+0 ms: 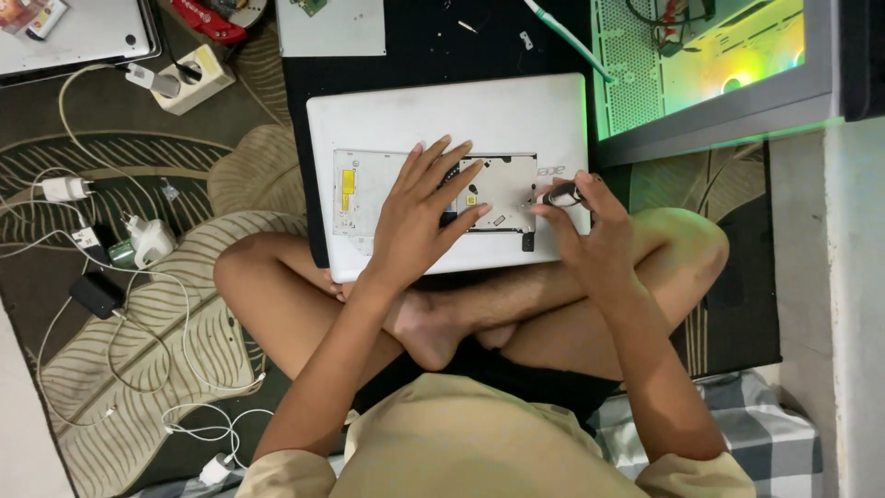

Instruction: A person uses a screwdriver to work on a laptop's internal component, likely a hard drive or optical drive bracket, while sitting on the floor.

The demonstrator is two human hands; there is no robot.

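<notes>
A white laptop (442, 115) lies upside down across my crossed legs, its bottom panel up. A silver drive unit (502, 180) rests on it near the middle. My left hand (419, 217) lies flat on the laptop, fingers spread, fingertips pressing on the drive's left part. My right hand (581, 231) grips a small screwdriver (560, 195) with a dark handle, its tip at the drive's right edge. A yellow sticker (348, 182) marks the panel at the left.
A lit computer case (710, 65) glows green at the upper right. A power strip (189, 78), chargers (147, 240) and white cables (138, 332) lie on the leaf-patterned rug at the left. Another laptop (74, 32) sits at the top left. A white toothbrush (567, 37) lies beyond the laptop.
</notes>
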